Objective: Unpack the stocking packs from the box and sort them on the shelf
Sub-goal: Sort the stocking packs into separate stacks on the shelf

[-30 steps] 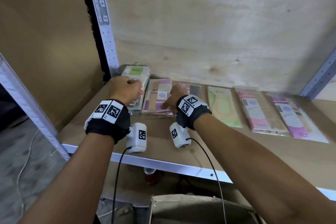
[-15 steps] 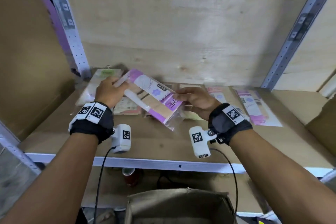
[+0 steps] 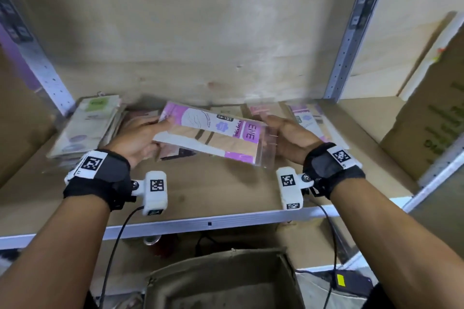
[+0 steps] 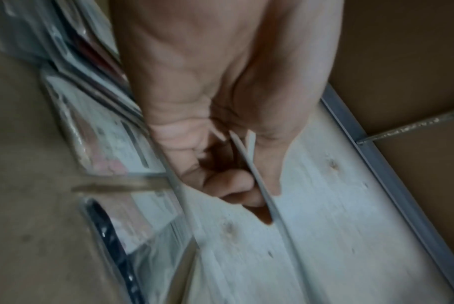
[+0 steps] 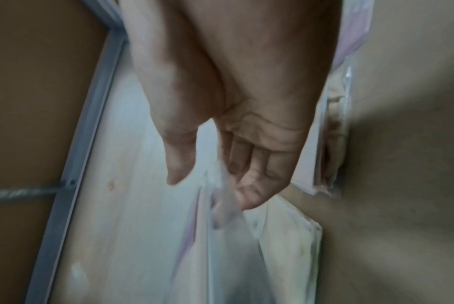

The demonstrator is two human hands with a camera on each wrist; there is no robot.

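Observation:
A purple-and-beige stocking pack (image 3: pixel 218 138) hangs crosswise just above the shelf board (image 3: pixel 226 193), held at both ends. My left hand (image 3: pixel 160 128) grips its left end; in the left wrist view the fingers (image 4: pixel 228 185) curl round the pack's thin edge (image 4: pixel 262 191). At the right end, my right hand (image 3: pixel 271 128) holds the clear plastic flap (image 5: pixel 220 203) between thumb and fingers. A stack of green-labelled packs (image 3: pixel 88 128) lies at the shelf's far left. More packs lie behind, among them a pink one (image 3: pixel 261 110) and a purple one (image 3: pixel 306 118).
An open cardboard box (image 3: pixel 221 281) stands below the shelf's metal front edge (image 3: pixel 208 223). A large carton (image 3: pixel 431 113) leans at the right. Grey uprights (image 3: pixel 351 32) frame the bay. A red can (image 3: pixel 153 241) sits under the shelf.
The purple pack came up off the pile near the left stack, and both hands carried it rightward. It now lies flatter and lower between them. The head view has shifted right.

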